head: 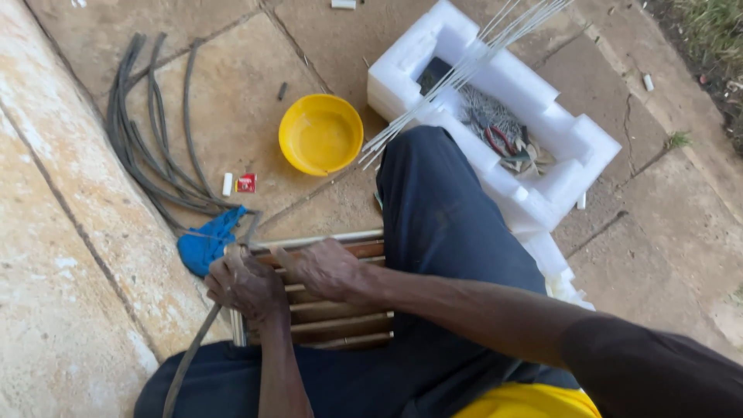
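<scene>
While the person sits on the paving with a small rack of wooden slats (pixel 333 313) resting across the lap, both hands work at its left end. The left hand (pixel 246 285) is closed in a fist around a dark rubber strip (pixel 190 358) that runs down past the knee and up to the rack's corner. The right hand (pixel 326 268) lies over the upper slats with its fingers curled down onto them, pressing rather than grasping (whether anything is pinched beneath the palm cannot be told). A blue cloth (pixel 207 241) lies just beside the rack, touching its far corner, and a bundle of more dark strips (pixel 147 147) fans out over the stone beyond it. A yellow bowl (pixel 320 133) stands near the knee. A white foam box (pixel 495 116) to the right holds tangled wire and pliers, with thin metal rods (pixel 464 70) sticking out over its rim.

The rack is balanced on the thigh, not on firm ground, so a hard pull on the strip could tip it off or twist the slats out of line. The strip may also slip through the fist if the pull is uneven. The rod ends point towards the knee, near enough to jab a careless leg.
</scene>
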